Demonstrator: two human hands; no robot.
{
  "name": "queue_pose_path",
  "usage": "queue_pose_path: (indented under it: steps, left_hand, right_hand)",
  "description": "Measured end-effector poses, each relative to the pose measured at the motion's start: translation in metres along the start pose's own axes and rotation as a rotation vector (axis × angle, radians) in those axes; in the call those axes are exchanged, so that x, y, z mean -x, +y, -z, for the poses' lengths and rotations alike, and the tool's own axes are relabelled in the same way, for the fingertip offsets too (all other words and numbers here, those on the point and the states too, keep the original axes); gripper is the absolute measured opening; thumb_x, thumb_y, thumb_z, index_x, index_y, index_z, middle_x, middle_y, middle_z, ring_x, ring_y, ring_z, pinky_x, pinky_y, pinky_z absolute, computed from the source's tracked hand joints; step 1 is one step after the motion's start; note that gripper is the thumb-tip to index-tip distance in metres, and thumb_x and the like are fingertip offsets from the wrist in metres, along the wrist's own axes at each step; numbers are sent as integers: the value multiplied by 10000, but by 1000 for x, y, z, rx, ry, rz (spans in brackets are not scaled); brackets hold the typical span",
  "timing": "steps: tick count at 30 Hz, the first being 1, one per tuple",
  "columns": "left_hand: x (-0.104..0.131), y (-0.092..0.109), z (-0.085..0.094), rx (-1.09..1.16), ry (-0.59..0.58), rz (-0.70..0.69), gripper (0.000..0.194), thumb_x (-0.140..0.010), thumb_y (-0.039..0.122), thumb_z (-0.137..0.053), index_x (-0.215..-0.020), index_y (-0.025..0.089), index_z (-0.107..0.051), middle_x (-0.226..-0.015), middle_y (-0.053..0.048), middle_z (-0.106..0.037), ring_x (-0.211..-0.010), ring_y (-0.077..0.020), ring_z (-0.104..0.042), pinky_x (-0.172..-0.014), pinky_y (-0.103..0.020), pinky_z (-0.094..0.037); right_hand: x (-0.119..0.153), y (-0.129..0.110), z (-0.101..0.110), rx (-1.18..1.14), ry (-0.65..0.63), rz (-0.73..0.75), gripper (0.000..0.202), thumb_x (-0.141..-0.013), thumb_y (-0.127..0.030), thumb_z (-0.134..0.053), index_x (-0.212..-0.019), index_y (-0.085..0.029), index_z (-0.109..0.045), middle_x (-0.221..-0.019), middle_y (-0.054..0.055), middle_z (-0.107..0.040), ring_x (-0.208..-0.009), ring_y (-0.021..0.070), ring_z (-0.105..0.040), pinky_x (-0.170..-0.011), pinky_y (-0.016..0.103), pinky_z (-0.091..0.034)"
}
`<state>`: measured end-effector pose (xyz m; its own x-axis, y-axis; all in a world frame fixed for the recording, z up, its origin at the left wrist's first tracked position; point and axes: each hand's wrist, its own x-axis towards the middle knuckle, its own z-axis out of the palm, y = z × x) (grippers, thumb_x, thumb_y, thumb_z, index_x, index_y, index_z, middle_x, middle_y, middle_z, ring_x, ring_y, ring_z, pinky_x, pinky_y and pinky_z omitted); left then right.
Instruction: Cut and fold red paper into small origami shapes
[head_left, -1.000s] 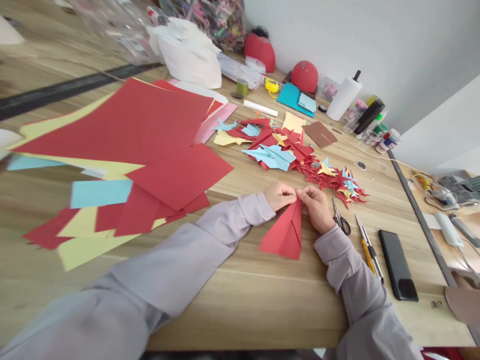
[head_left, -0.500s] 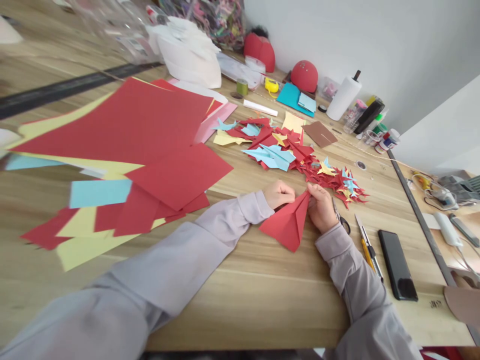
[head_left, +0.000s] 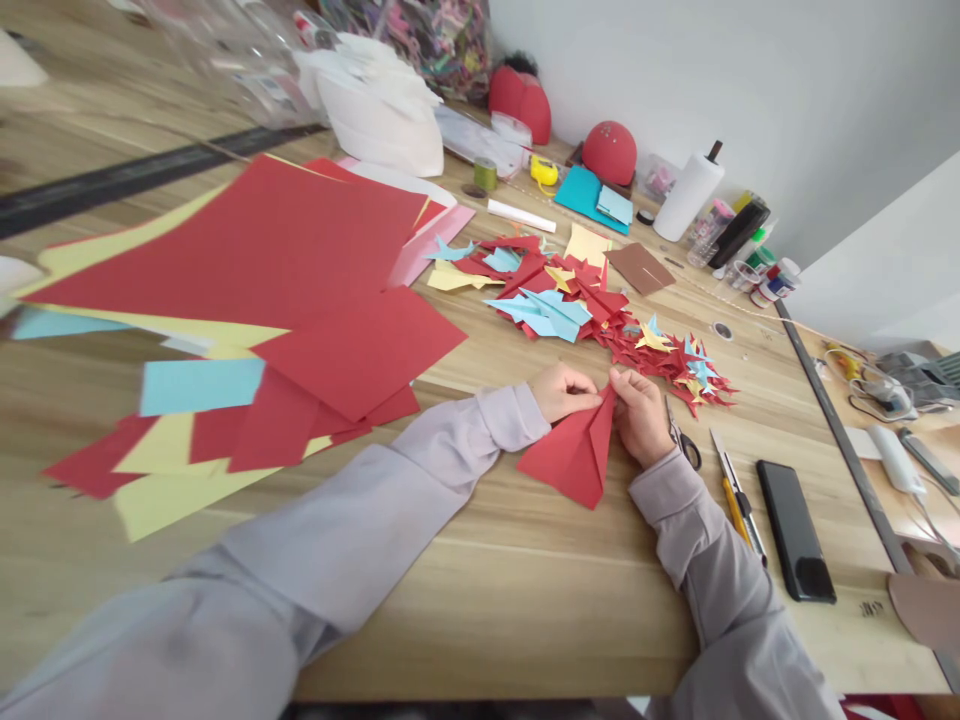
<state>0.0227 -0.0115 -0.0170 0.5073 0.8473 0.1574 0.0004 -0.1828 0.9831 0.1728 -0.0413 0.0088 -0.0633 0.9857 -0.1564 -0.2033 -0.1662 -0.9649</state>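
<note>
A folded red paper (head_left: 576, 455) spreads toward me in a wedge, its narrow tip pointing away. My left hand (head_left: 564, 392) is closed on its upper left edge, close to the tip. The thumb and fingers of my right hand (head_left: 641, 415) pinch the tip from the right. Beyond both hands lies a pile of folded red, blue and yellow paper pieces (head_left: 546, 312), some shaped like planes. Large red sheets (head_left: 300, 240) and smaller coloured ones are stacked to the left.
Right of my right hand are scissors (head_left: 688, 450), a yellow cutter (head_left: 736, 508) and a black phone (head_left: 796, 530). A yellow tape measure (head_left: 543, 172), a white roll (head_left: 688, 195) and several bottles stand along the wall.
My left fingers have moved a little right, nearer the tip, and lie straighter along the paper. My right hand and the tip have shifted slightly left.
</note>
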Motion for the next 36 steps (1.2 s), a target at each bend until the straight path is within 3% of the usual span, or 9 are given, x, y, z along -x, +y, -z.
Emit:
queue_pose_path:
  steps: [7, 12, 22, 26, 29, 36]
  left_hand:
    - [0, 4, 3, 28, 43, 33, 202, -690, 309, -616, -612, 134, -681, -587, -2, -641, -584, -125, -549, -580, -233, -410]
    - [-1, 10, 3, 44, 109, 49, 202, -675, 295, -611, -558, 134, -645, -552, 6, -609, -581, -122, -531, -596, -240, -403]
    - [-2, 10, 4, 101, 258, 68, 184, -652, 273, -615, -519, 146, -606, -535, 23, -562, -615, -128, -520, -638, -258, -403]
    - [-2, 10, 3, 215, 293, 90, 216, -670, 339, -640, -573, 148, -619, -561, 18, -583, -612, -130, -531, -622, -264, -417]
    - [-4, 10, 2, 207, 304, 68, 154, -596, 287, -707, -613, 144, -652, -611, 11, -618, -631, -125, -539, -651, -264, -426]
    - [-3, 13, 1, 331, 315, 124, 136, -553, 231, -719, -519, 139, -625, -524, 22, -574, -560, -103, -516, -576, -249, -406]
  right_hand:
    - [-1, 7, 1, 100, 6, 63, 438, -716, -613, -626, -608, -217, -473, -498, -62, -433, -425, 84, -354, -414, 231, -288]
    - [-2, 11, 3, 170, -26, 132, 371, -702, -504, -703, -598, -205, -509, -503, -63, -462, -433, 75, -358, -417, 220, -270]
    - [4, 0, -7, 363, -57, 200, 415, -679, -527, -696, -544, -198, -483, -518, -57, -440, -488, 79, -350, -469, 224, -284]
    - [4, 3, -4, 383, -110, 161, 370, -679, -509, -703, -580, -200, -526, -539, -44, -492, -505, 92, -389, -483, 229, -305]
    - [4, 5, -4, 421, -143, 165, 336, -692, -484, -699, -593, -193, -563, -556, -41, -514, -511, 90, -397, -493, 231, -310]
    - [7, 3, -7, 377, -168, 93, 280, -675, -437, -725, -627, -190, -602, -585, -32, -578, -514, 100, -462, -496, 233, -354]
